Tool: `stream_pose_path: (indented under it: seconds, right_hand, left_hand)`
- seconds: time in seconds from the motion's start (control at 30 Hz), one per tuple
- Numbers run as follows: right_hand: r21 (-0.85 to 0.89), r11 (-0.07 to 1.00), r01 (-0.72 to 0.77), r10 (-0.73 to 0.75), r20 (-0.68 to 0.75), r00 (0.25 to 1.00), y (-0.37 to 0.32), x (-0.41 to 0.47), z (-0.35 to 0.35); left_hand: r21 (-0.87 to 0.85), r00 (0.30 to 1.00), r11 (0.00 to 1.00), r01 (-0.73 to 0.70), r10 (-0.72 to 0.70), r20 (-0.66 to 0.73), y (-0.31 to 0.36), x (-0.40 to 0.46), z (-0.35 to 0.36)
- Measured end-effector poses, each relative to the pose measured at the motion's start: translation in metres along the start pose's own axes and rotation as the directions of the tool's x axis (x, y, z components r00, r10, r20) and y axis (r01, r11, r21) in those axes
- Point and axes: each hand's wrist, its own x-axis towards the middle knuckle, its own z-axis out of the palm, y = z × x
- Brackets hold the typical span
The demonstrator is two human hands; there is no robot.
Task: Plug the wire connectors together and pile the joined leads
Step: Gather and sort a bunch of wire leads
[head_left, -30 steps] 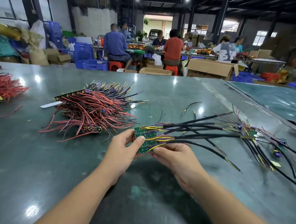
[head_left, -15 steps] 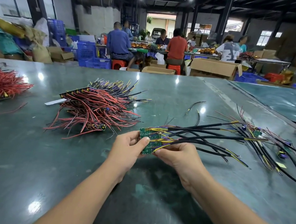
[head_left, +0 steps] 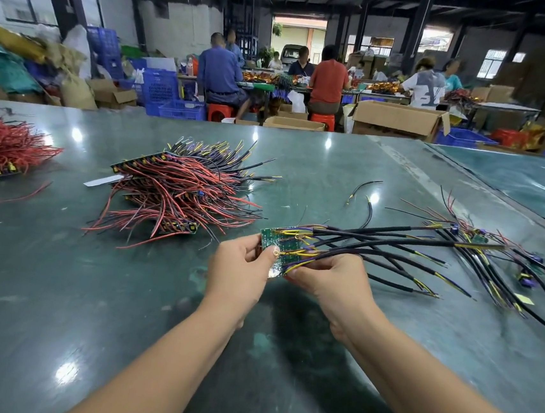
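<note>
Green table point(head_left: 57, 285) w/ wire piles point(head_left: 179, 194)

Two bare forearms enter from the bottom edge, no sleeves in view. Left hand point(head_left: 241, 270) and right hand point(head_left: 327, 278) are both bare: no gloves, rings, watch or wrist straps visible. Left thumbnail is short and unpainted, catching a bit of glare. Right fingers point(head_left: 294, 276) mostly seen from the back of the hand, nails not readable. No tape, marks or bandages showing on either arm. Nothing of the torso or clothing visible.
</note>
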Motion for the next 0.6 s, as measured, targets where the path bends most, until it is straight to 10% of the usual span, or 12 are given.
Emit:
stream_pose_path:
  seconds: [0.6]
  right_hand:
    - [-0.35, 0.93, 0.11, -0.171, -0.146, 0.974, -0.0007, -0.0012, 0.0051]
  left_hand:
    - [0.163, 0.994, 0.986, -0.033, 0.05, -0.099, -0.0052, -0.0001, 0.0073]
